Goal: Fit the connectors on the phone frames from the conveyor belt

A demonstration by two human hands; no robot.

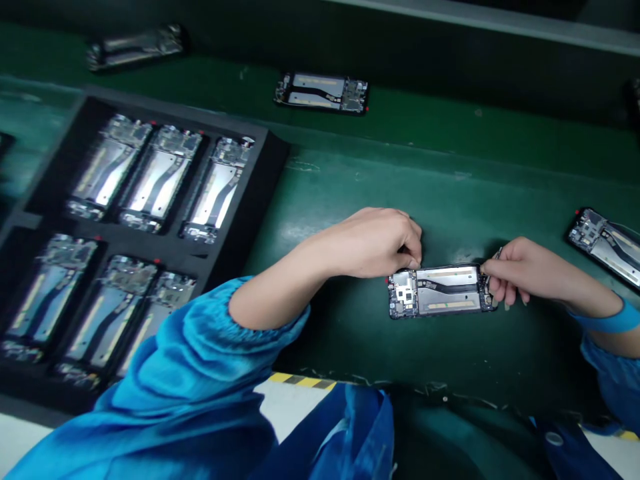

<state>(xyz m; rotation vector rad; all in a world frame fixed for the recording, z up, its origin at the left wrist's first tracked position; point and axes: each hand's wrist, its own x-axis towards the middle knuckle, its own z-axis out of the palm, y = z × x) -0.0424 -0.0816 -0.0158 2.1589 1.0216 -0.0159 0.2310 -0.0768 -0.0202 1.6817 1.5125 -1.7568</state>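
An opened phone lies flat on the green mat, its circuit board at the left end and a dark flex cable running across the silvery frame. My left hand is closed in a pinch over the phone's upper edge near the board; what the fingertips hold is hidden. At the phone's right end, my right hand has thumb and forefinger pressed together, touching the upper corner. A thin shiny piece shows by these fingers, too small to name. The other fingers of that hand are curled.
A black foam tray with several opened phones in its slots stands at the left. More opened phones lie on the green table: one phone at the back, another phone at the back left, and one phone at the right.
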